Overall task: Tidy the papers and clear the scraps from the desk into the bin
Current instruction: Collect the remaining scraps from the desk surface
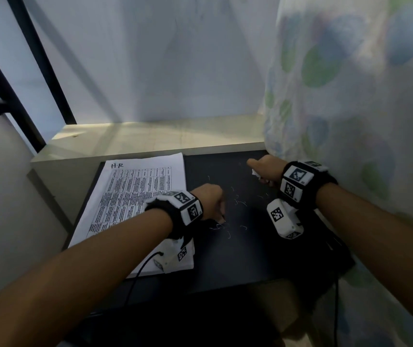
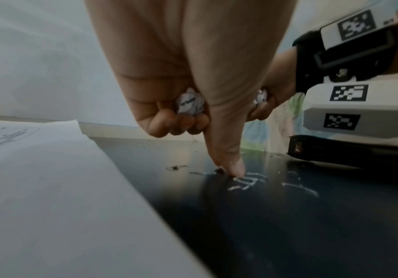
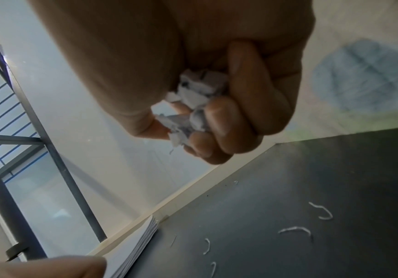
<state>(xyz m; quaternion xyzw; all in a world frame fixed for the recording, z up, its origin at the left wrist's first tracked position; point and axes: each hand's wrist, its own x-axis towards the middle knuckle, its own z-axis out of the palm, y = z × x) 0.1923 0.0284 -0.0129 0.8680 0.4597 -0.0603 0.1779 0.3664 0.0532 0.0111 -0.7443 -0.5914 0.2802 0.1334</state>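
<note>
A stack of printed papers [image 1: 135, 196] marked "H-R" lies on the left of the black desk [image 1: 238, 259]. Several thin white curled scraps [image 1: 238, 202] are scattered over the desk's middle. My left hand [image 1: 221, 216] is beside the stack. It holds a crumpled paper ball [image 2: 189, 103] in its curled fingers while thumb and forefinger pinch down on the thin scraps [image 2: 245, 181]. My right hand [image 1: 263, 175] hovers near the desk's back right corner, clenched round a wad of torn paper scraps [image 3: 193, 105]. More curled scraps [image 3: 295, 230] lie below it.
A pale ledge [image 1: 150, 139] runs behind the desk, and a flowered curtain [image 1: 350, 96] hangs close on the right. Black bars [image 1: 37, 71] stand at the left. A black object [image 2: 336, 150] sits on the desk under my right wrist. No bin shows.
</note>
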